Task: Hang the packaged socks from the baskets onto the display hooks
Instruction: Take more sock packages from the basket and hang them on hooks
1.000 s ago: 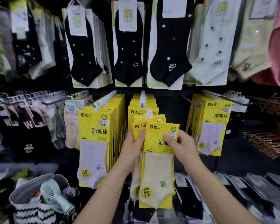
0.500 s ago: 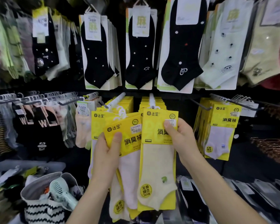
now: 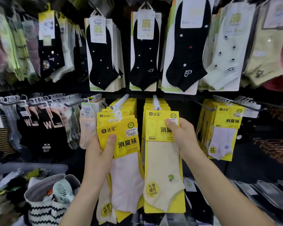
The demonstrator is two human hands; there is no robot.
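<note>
The left hand (image 3: 97, 156) grips a small tilted stack (image 3: 121, 144) of yellow sock packs with a pale pink sock in front. Its thumb lies across the header, just below the left hook (image 3: 120, 102). The right hand (image 3: 182, 137) pinches the header of a cream pack (image 3: 162, 160), held upright in front of the yellow packs hanging on the right hook (image 3: 155, 101). Whether its hanger sits on that hook cannot be told. Near left, a striped bag (image 3: 44, 207) holds a small fan (image 3: 63, 191).
</note>
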